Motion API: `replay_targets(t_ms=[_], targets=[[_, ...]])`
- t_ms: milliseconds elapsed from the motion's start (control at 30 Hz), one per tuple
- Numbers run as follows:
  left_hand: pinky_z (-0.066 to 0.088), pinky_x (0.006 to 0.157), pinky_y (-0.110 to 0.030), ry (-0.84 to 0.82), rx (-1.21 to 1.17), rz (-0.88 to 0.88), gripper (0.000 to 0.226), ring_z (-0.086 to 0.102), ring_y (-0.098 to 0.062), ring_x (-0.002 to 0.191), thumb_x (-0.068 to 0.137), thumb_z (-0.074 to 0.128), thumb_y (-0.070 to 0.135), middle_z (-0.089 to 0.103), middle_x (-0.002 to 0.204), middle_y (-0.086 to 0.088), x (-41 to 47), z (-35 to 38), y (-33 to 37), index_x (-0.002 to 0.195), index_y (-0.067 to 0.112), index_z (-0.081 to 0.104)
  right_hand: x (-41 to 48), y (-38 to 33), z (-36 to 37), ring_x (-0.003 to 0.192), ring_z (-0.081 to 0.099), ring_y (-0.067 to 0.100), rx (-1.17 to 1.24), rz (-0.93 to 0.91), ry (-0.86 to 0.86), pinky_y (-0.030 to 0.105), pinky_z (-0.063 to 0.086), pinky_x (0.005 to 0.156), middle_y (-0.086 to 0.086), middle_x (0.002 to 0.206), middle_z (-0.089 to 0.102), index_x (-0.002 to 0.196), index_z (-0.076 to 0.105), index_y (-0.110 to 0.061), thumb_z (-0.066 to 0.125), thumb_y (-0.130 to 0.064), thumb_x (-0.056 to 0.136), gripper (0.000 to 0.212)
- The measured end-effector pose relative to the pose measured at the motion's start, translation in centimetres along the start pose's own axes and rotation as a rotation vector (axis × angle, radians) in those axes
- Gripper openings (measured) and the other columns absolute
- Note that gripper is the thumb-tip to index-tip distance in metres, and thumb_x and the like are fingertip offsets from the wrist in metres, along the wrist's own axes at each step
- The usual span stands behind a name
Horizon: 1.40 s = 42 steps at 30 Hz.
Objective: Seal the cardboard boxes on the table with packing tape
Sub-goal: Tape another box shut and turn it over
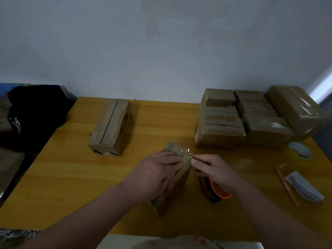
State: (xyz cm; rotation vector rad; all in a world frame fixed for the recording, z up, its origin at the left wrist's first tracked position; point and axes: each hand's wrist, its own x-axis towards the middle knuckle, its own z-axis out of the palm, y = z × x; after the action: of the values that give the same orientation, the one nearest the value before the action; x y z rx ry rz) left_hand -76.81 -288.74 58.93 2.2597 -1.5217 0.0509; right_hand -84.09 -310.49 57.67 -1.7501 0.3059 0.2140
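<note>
My left hand [158,175] lay flat, steadying box [174,147]; right hand [213,169] pinched tape [187,151] end. Needed pulling taut, centring over seam.

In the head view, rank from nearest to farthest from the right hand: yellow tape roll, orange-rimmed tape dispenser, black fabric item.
1. Orange-rimmed tape dispenser, just under the right hand.
2. Yellow tape roll, at the right edge of the table.
3. Black fabric item, beyond the table's left edge.
</note>
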Motion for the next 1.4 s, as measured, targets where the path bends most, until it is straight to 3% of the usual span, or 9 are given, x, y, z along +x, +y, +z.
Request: replay_targets(t_ms=[133, 400, 567, 800, 933, 1133, 1233, 1333, 1400], targets=[[0.048, 0.099, -0.039, -0.001, 0.044, -0.011, 0.037, 0.057, -0.017, 0.118, 0.093, 0.041, 0.029, 0.064, 0.123, 0.005, 0.1, 0.6, 0.8, 0.118, 0.019, 0.068, 0.0, 0.2, 0.2, 0.103, 0.065, 0.004, 0.044, -0.006, 0.027, 0.024, 0.056, 0.080, -0.008, 0.112, 0.069, 0.111, 0.066, -0.032, 0.065, -0.028, 0.087, 0.024], [0.052, 0.093, -0.044, -0.016, 0.096, -0.042, 0.038, 0.059, -0.019, 0.116, 0.092, 0.041, 0.027, 0.065, 0.123, 0.005, 0.2, 1.2, 1.0, 0.118, 0.021, 0.068, -0.1, 0.4, 2.6, 0.082, 0.064, -0.007, 0.020, -0.058, 0.246, 0.013, 0.050, 0.067, -0.014, 0.098, 0.068, 0.120, 0.066, -0.020, 0.066, -0.025, 0.090, 0.030], [0.052, 0.093, -0.045, -0.006, 0.093, -0.047, 0.038, 0.060, -0.019, 0.116, 0.092, 0.040, 0.028, 0.065, 0.123, 0.005, 0.2, 1.3, 1.2, 0.117, 0.020, 0.068, 0.3, 0.9, 3.3, 0.100, 0.065, 0.004, -0.100, -0.136, 0.396, 0.026, 0.054, 0.088, -0.006, 0.107, 0.072, 0.114, 0.071, -0.016, 0.066, -0.027, 0.090, 0.027], [0.052, 0.094, -0.041, -0.011, 0.083, -0.072, 0.040, 0.060, -0.018, 0.115, 0.090, 0.039, 0.029, 0.065, 0.122, 0.006, 0.2, 1.0, 1.4, 0.116, 0.022, 0.069, 0.3, 0.5, 3.8, 0.062, 0.059, 0.002, -0.354, -0.316, 0.559, 0.023, 0.046, 0.056, -0.009, 0.069, 0.069, 0.089, 0.078, -0.019, 0.062, -0.026, 0.094, 0.017], [0.051, 0.095, -0.041, -0.036, 0.081, -0.083, 0.039, 0.059, -0.018, 0.117, 0.091, 0.039, 0.030, 0.065, 0.123, 0.006, 0.2, 1.0, 1.5, 0.117, 0.022, 0.068, 0.3, 0.5, 3.9, 0.041, 0.034, 0.007, -0.541, -0.420, 0.640, 0.018, 0.023, 0.044, -0.011, 0.044, 0.032, 0.056, 0.045, -0.027, 0.061, -0.026, 0.095, 0.042], [0.053, 0.088, -0.031, 0.055, 0.037, -0.073, 0.038, 0.064, -0.017, 0.106, 0.087, 0.041, 0.025, 0.069, 0.113, 0.004, 0.3, 0.7, 1.7, 0.109, 0.020, 0.071, 0.3, -0.3, 3.9, 0.046, 0.042, 0.009, -0.446, -0.361, 0.718, 0.026, 0.035, 0.044, -0.004, 0.052, 0.048, 0.062, 0.056, -0.011, 0.043, -0.044, 0.094, 0.048], [0.053, 0.065, -0.028, 0.208, -0.094, -0.228, 0.012, 0.055, -0.012, 0.085, 0.085, 0.056, 0.021, 0.057, 0.098, 0.005, 0.3, 0.2, 1.6, 0.096, 0.021, 0.061, -0.3, -1.0, 3.2, 0.082, 0.064, 0.012, -0.533, -0.432, 0.701, 0.027, 0.054, 0.069, -0.001, 0.093, 0.069, 0.104, 0.070, -0.012, 0.053, -0.033, 0.097, 0.028], [0.041, 0.074, -0.020, 0.231, -0.111, -0.456, 0.045, 0.045, -0.008, 0.092, 0.078, 0.075, 0.026, 0.039, 0.110, 0.008, 0.6, -0.1, 1.4, 0.114, 0.020, 0.049, -0.1, -1.1, 3.1, 0.107, 0.058, 0.018, -0.793, -0.625, 0.628, 0.027, 0.047, 0.086, 0.002, 0.116, 0.065, 0.107, 0.070, -0.014, 0.060, -0.028, 0.092, 0.023], [0.035, 0.093, -0.018, 0.131, -0.159, -0.561, 0.072, 0.041, -0.013, 0.120, 0.084, 0.070, 0.036, 0.033, 0.135, 0.003, 1.1, -0.4, 1.2, 0.141, 0.015, 0.032, 0.2, -1.0, 3.2, 0.112, 0.050, 0.016, -0.831, -0.649, 0.553, 0.026, 0.043, 0.088, 0.002, 0.119, 0.064, 0.103, 0.073, -0.015, 0.067, -0.019, 0.088, 0.017]])
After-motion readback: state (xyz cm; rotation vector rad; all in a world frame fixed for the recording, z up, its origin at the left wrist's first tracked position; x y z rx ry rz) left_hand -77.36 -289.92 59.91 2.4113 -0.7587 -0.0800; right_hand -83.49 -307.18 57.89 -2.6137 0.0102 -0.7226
